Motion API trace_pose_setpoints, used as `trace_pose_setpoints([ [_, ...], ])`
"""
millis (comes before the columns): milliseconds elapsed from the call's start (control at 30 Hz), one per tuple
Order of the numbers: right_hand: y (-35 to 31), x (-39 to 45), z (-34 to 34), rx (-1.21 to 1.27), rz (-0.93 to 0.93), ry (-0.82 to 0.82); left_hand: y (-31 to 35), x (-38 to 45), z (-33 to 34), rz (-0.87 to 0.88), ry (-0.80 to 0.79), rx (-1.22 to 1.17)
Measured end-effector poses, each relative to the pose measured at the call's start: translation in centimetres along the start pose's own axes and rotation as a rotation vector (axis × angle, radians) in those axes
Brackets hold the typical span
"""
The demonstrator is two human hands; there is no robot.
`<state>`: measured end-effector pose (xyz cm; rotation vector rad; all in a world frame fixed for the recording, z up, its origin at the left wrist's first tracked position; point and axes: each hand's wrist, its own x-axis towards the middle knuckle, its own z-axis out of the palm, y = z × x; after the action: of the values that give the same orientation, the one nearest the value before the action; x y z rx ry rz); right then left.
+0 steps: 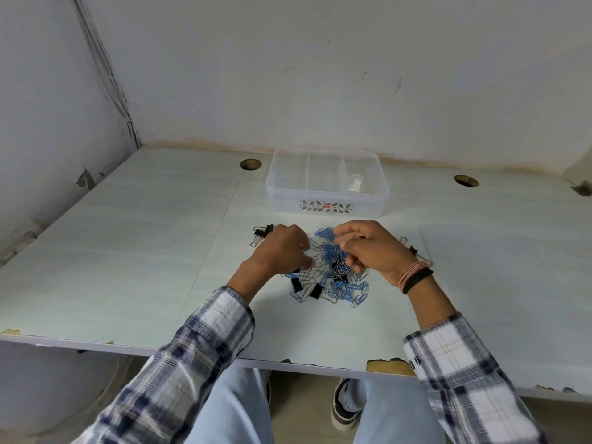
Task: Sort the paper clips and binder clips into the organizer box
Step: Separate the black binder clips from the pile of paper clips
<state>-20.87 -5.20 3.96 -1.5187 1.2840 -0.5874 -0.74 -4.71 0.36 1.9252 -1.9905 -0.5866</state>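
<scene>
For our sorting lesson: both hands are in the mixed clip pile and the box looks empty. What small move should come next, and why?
Probably lift a few blue paper clips with the right hand toward one compartment of the organizer box; its fingers already sit among them.

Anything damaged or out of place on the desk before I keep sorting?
The clips lie in one tangled pile, with a stray binder clip beyond the left hand. The desk's front edge is chipped and peeling. The organizer box sits square and looks empty.
</scene>
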Motion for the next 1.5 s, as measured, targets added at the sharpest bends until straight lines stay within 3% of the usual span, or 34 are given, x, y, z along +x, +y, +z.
trace_pose_setpoints([
  [267,0.2,0.1,1.7,-0.244,-0.130,0.019,-0.4,0.0,-1.4,-0.012,0.042,-0.407],
  [500,0.4,1.8,5.7,-0.478,-0.192,0.053,-0.9,-0.9,-4.4,-0.288,-0.042,-1.573],
  [700,-0.7,3.0,9.2,-0.628,-0.152,0.116,-1.7,-2.0,-4.2,-0.411,-0.162,-1.914],
  [900,-0.6,3.0,8.9,-0.483,-0.142,0.125,-2.6,-2.0,-2.8,-0.327,-0.340,-2.117],
  [1000,-0.6,2.2,7.7,-0.109,-0.087,0.096,-3.0,-1.8,-2.8,-0.256,-0.401,-2.172],
  [1133,-0.6,1.3,4.4,0.677,0.060,-0.056,-3.0,-1.7,-3.6,-0.144,-0.415,-2.156],
  [1233,0.1,0.9,1.1,0.892,0.099,-0.103,-3.3,-1.4,-4.9,-0.219,-0.325,-2.026],
  [1333,0.8,0.6,-2.5,0.697,0.103,0.031,-4.1,-0.5,-6.3,-0.353,-0.150,-1.565],
  [1433,1.6,0.8,-5.7,0.332,0.115,0.290,-5.5,0.7,-6.7,-0.363,0.097,-0.735],
  [1500,2.4,1.0,-7.4,0.131,0.145,0.387,-5.9,1.1,-6.3,-0.319,0.166,-0.320],
])
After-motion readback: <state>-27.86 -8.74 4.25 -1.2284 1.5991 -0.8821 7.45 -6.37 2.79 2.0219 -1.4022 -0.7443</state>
